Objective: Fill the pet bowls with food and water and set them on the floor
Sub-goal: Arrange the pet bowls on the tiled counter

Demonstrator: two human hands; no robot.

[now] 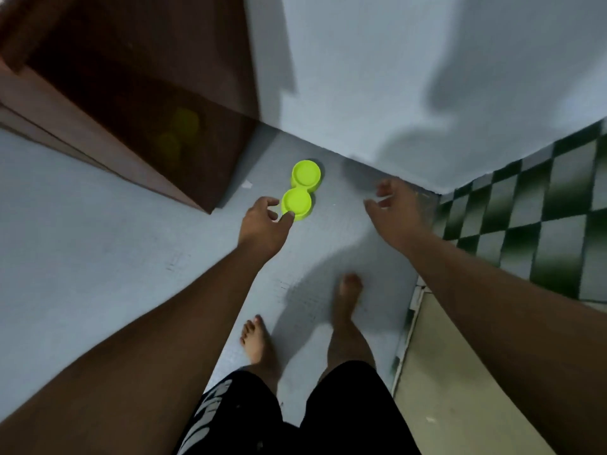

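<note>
Currently my left hand (262, 224) is my working grip. Its thumb and forefinger are curled into a pinch at the near left rim of the lime-green double bowl (300, 190). The thumb tip overlaps the rim, but the frame is too blurred to tell whether I have hold of it or am just short of it.

My right hand (397, 211) hangs well to the right of the bowl with its fingers spread, holding nothing.

The bowl looks to lie on the grey floor (98, 208), close to the far corner. Its two cups run one behind the other, the near cup (296, 203) by my thumb and the far cup (306, 173) towards the wall (361, 77). Both cups look empty; I see no food or water in them.

A dark brown door (131, 93) stands to the left and shows a faint green reflection. Checkered tiles (542, 198) lie to the right, and my bare feet (256, 339) are on the near side.

I judge this to be the start of the task: fetching the empty bowl for filling. The next move calls for a firm pinch on that thin rim. The piece is long and held at one end, so it may tip as I lift it, and my free right hand could steady the far cup.
</note>
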